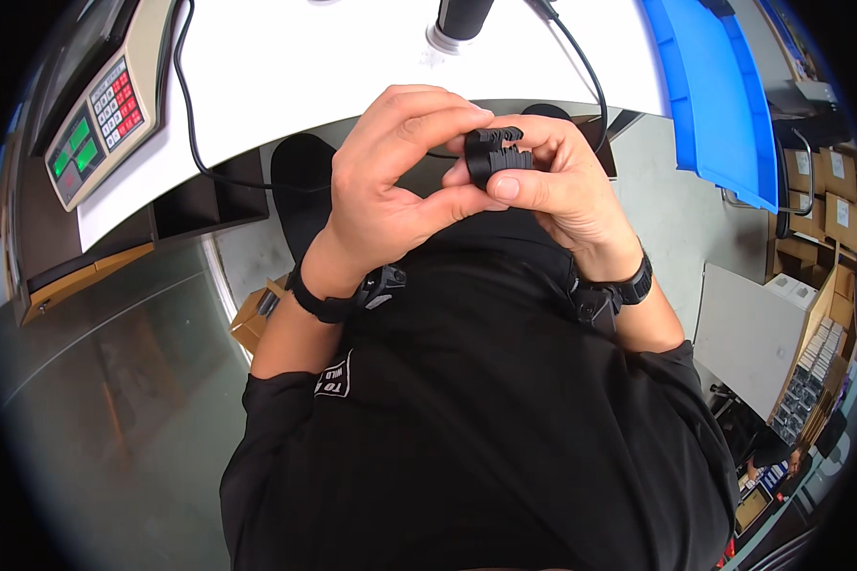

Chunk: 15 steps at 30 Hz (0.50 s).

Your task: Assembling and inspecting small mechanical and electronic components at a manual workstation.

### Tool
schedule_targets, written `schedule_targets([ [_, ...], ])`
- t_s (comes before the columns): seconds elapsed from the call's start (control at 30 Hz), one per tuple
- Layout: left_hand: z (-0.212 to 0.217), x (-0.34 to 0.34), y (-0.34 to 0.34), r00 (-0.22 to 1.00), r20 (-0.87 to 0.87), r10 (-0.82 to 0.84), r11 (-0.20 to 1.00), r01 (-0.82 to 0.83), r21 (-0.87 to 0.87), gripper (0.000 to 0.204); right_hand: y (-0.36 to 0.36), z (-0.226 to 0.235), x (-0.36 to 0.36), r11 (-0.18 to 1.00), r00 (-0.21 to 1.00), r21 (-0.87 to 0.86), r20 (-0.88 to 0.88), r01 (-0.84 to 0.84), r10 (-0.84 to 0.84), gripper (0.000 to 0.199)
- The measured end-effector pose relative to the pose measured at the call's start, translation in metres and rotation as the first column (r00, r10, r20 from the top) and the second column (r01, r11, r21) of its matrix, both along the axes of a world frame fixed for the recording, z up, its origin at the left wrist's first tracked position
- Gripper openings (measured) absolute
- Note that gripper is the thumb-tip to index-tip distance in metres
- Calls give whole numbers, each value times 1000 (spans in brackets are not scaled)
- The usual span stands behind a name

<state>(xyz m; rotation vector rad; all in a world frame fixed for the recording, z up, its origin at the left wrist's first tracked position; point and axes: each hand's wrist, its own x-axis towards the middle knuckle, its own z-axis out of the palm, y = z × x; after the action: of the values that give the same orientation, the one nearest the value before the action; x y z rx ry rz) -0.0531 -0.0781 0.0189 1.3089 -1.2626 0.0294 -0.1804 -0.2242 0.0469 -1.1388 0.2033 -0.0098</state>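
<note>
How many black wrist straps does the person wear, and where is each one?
2: the left wrist strap just behind the left hand, and the right wrist strap just behind the right hand.

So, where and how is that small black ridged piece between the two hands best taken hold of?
Probably pinch the small black ridged piece by its smoother, curved side, coming from the left: that side faces the left hand, while the uneven ridges face the right hand and may grip less evenly. I can't tell its material.
</note>
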Motion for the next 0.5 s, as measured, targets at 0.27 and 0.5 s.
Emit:
schedule_targets([
  [0.27, 3, 24, -14, 995, 33, 95, 994, -93, -64, 51, -20, 23, -4, 991, 994, -126, -90, 49, -60, 45],
  [0.5, 10, 45, -60, 954, -25, 298, 952, -299, -63, 53, -46, 90, 13, 610, 994, -785, 81, 108, -71, 45],
])
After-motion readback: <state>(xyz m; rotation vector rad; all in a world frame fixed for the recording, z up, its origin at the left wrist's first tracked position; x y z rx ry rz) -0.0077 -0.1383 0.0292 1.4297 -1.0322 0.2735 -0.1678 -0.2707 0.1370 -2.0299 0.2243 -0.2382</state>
